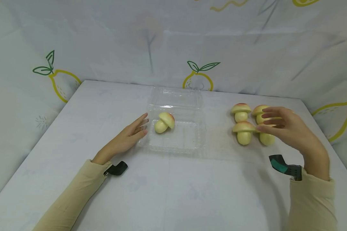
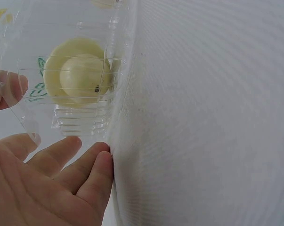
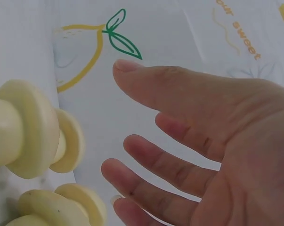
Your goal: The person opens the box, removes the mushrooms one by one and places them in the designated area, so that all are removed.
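Note:
A clear plastic clamshell box (image 1: 179, 141) lies with its lid raised at the middle of the table. One toy mushroom (image 1: 167, 120), pale yellow with a reddish cap top, lies tilted at the left inside it. My left hand (image 1: 127, 136) rests against the box's left side, fingers extended; the left wrist view shows the mushroom (image 2: 83, 73) through the plastic wall. On the right, several similar mushrooms (image 1: 244, 136) stand upright in a cluster. Above them hovers my right hand (image 1: 289, 128), fingers spread and holding nothing, partly covering the right-hand ones. Its thumb (image 3: 151, 84) is apart from the fingers.
A white cloth covers the table (image 1: 167, 192). Behind it hangs a pale curtain (image 1: 104, 48) printed with lemons, close to the table's back edge. The box lid (image 1: 176, 96) leans back toward that curtain.

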`<move>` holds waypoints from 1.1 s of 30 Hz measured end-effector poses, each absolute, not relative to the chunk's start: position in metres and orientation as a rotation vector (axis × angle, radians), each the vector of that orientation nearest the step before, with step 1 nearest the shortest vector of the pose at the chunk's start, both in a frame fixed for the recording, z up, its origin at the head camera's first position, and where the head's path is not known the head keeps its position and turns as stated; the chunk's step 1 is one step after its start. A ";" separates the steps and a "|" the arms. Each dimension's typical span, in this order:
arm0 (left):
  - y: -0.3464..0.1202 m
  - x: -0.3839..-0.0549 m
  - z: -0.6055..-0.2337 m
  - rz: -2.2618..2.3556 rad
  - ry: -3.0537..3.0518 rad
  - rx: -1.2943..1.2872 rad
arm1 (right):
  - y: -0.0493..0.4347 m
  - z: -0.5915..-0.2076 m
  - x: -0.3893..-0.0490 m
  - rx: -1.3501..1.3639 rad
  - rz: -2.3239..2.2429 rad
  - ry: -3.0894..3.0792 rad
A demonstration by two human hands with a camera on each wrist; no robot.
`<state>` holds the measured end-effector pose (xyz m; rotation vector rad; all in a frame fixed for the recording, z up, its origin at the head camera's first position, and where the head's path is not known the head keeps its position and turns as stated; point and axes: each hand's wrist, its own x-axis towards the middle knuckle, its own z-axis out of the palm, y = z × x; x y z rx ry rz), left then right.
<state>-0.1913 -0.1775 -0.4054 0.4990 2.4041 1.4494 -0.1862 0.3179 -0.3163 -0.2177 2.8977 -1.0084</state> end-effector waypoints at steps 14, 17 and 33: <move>-0.178 -0.191 -0.406 1.450 2.402 0.501 | 0.293 -0.315 -0.183 -0.256 -1.064 2.928; -0.177 -0.191 -0.405 1.454 2.400 0.498 | 0.287 -0.315 -0.183 -0.255 -1.065 2.921; -0.178 -0.191 -0.406 1.444 2.415 0.497 | 0.241 -0.324 -0.187 -0.510 -1.132 2.863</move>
